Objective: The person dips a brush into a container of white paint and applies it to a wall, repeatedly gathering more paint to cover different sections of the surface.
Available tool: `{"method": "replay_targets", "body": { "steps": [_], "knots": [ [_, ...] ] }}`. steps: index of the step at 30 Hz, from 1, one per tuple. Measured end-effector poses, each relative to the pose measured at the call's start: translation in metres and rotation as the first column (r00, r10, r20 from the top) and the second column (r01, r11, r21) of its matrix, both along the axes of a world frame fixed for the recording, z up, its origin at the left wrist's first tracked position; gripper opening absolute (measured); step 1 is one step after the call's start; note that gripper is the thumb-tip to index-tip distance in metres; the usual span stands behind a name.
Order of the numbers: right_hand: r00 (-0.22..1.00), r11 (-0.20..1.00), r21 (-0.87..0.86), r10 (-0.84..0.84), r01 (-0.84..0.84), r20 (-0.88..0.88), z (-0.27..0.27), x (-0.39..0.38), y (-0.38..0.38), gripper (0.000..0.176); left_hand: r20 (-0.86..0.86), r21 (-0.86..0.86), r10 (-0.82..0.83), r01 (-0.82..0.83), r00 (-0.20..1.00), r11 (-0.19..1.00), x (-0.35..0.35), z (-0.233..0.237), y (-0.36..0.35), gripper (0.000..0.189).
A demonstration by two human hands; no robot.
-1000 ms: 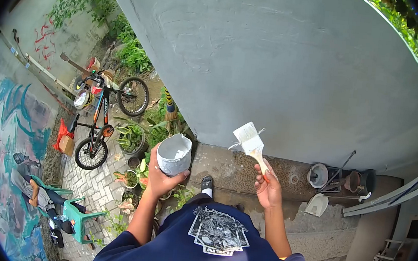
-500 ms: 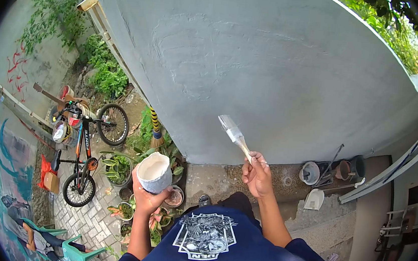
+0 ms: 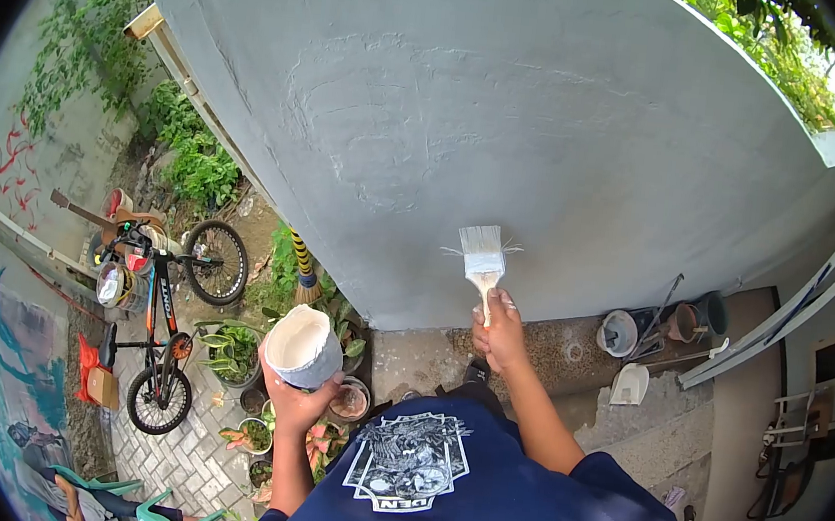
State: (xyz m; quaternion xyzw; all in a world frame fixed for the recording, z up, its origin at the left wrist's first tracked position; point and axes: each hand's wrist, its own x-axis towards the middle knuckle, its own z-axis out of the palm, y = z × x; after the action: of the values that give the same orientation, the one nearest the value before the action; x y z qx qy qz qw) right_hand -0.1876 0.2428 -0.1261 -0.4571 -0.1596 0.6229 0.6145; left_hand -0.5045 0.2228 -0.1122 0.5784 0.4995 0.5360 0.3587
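**Wall barely started**

I see the right hand (image 3: 501, 334) clenched on the brush (image 3: 483, 255), its bristles against the grey wall (image 3: 572, 115) at mid-frame. The left hand (image 3: 300, 402) grips the paint pot (image 3: 302, 345) at lower left. I judge most of the coating remains to be done.

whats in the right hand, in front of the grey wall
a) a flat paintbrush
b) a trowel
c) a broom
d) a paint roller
a: the right hand is closed around the wooden handle of a flat paintbrush, whose whitish bristles point up in front of the grey wall. The left hand holds a paint cup.
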Motion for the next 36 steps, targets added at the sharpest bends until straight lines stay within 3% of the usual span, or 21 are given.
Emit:
{"method": "replay_targets", "body": {
  "steps": [1,3,6,8,12,16,17,19,23,26,27,29,33,34,36],
  "knots": [
    [1.000,1.000,0.001,-0.005,0.005,0.000,0.003,-0.003,0.003,0.020,0.000,0.001,-0.005,0.005,1.000,1.000,-0.001,-0.001,0.002,0.093],
    [0.970,0.998,0.057,-0.024,0.010,0.242,0.014,-0.010,0.008,0.021,-0.021,0.023,-0.010,0.010,1.000,1.000,-0.003,-0.005,0.004,0.092],
    [0.925,0.976,0.209,-0.131,0.057,0.357,0.065,-0.014,0.029,0.023,-0.036,0.009,-0.008,0.009,0.999,1.000,-0.006,-0.005,0.006,0.093],
    [0.921,0.974,0.218,-0.133,0.054,0.367,0.075,-0.011,0.043,0.024,-0.047,0.006,0.002,-0.002,0.999,1.000,-0.006,-0.003,0.006,0.094],
    [0.938,0.995,0.098,-0.056,0.024,0.343,0.010,-0.001,0.068,0.025,-0.045,0.018,-0.005,0.006,0.999,1.000,-0.005,-0.003,0.007,0.094],
    [0.926,0.931,-0.364,0.149,-0.015,0.346,-0.093,-0.001,0.038,0.024,-0.054,0.000,0.014,-0.014,0.998,1.000,-0.006,-0.004,0.001,0.094],
    [0.927,0.933,-0.361,0.144,-0.010,0.347,-0.095,-0.005,0.027,0.024,-0.056,-0.002,0.006,-0.006,0.998,1.000,-0.007,-0.005,0.000,0.094],
    [0.943,0.946,-0.324,0.126,-0.021,0.308,-0.073,-0.009,0.012,0.024,-0.051,0.003,0.002,-0.002,0.999,1.000,-0.005,-0.006,0.003,0.095],
    [0.903,0.989,0.146,-0.093,0.034,0.420,0.073,-0.010,0.020,0.024,-0.039,-0.020,-0.004,0.003,0.999,1.000,-0.007,-0.009,0.002,0.094],
    [0.898,0.972,0.235,-0.092,-0.014,0.431,0.107,0.000,0.047,0.025,-0.063,0.001,-0.035,0.035,0.997,0.999,-0.007,-0.007,0.006,0.094],
    [0.897,0.971,0.240,-0.097,-0.010,0.430,0.089,-0.003,0.052,0.025,-0.056,0.005,-0.035,0.035,0.998,0.999,-0.005,-0.006,0.006,0.094],
    [0.877,0.997,0.064,-0.004,-0.030,0.480,0.013,-0.008,0.072,0.024,-0.026,0.025,-0.043,0.043,0.999,0.999,0.000,-0.001,0.009,0.093],
    [0.870,0.905,-0.422,0.246,-0.049,0.427,-0.111,-0.014,0.057,0.025,-0.033,-0.007,-0.006,0.006,0.999,1.000,-0.001,-0.002,0.003,0.093],
    [0.871,0.904,-0.425,0.246,-0.048,0.426,-0.110,-0.019,0.045,0.025,-0.034,-0.011,-0.008,0.007,0.999,1.000,-0.003,-0.001,0.000,0.093],
    [0.874,0.961,-0.270,0.177,-0.055,0.452,-0.091,-0.025,0.038,0.024,-0.031,0.034,-0.007,0.008,1.000,0.999,-0.004,-0.002,0.002,0.093]
  ]
}}
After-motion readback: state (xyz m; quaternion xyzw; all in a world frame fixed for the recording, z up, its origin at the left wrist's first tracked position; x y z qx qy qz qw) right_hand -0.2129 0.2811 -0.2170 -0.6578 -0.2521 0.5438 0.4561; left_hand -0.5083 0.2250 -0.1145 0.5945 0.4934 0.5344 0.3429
